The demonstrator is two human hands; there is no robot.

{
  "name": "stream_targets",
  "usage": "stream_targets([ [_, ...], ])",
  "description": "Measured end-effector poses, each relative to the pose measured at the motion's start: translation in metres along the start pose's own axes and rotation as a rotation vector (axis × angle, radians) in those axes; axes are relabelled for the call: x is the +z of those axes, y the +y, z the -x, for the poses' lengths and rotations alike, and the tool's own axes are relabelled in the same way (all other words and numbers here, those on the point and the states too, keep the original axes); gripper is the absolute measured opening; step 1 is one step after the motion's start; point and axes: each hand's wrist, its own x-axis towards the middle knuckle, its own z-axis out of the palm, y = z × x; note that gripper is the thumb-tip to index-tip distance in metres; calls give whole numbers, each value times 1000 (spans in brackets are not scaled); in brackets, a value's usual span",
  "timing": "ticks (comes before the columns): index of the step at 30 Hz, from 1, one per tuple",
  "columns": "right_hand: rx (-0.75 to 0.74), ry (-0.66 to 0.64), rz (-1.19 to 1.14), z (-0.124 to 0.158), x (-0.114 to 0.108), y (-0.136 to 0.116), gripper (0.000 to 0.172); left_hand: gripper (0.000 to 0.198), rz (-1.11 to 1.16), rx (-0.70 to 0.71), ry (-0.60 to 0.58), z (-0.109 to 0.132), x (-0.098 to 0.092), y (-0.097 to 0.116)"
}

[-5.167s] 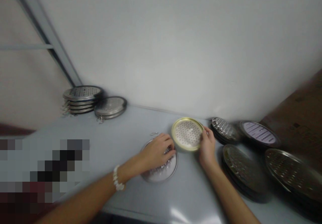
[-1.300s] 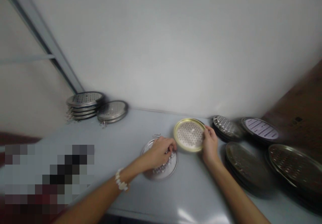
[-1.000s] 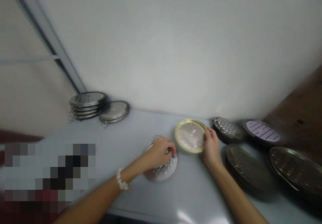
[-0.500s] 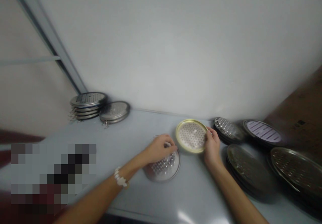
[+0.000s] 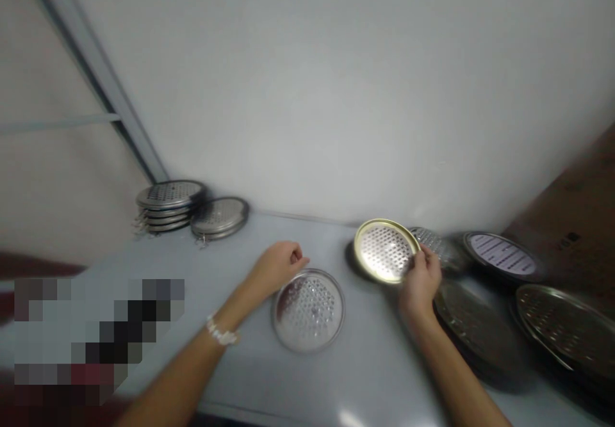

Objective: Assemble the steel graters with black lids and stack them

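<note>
The left hand [image 5: 275, 267] has let go and curls just beside the round perforated steel grater plate [image 5: 308, 312] on the tabletop [image 5: 375, 376]; the right hand [image 5: 420, 288] now grips a gold-rimmed grater plate [image 5: 385, 251], lifted and tilted.

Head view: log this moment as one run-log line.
right hand: holds gold-rimmed perforated disc, tilted | left hand: curled, beside perforated steel disc

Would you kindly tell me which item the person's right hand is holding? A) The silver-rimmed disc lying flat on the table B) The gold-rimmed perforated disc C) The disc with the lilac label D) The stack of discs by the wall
B. The right hand clasps the edge of the gold-rimmed perforated disc, which is tilted up.
</note>
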Motion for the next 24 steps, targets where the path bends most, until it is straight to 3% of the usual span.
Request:
stream_targets([
  [3,1,62,20,-6,-2,3,37,11,121,28,-158,2,-1,6],
  [6,17,23,44,-2,0,5,36,5,103,22,-162,5,-1,8],
  [12,-24,-76,97,9,1,-7,37,12,86,28,-183,5,-1,10],
  [20,41,-245,100,21,2,-17,51,18,232,-1,-202,7,0,16],
  [24,54,-270,91,22,4,-14,52,27,402,30,-244,4,-2,12],
])
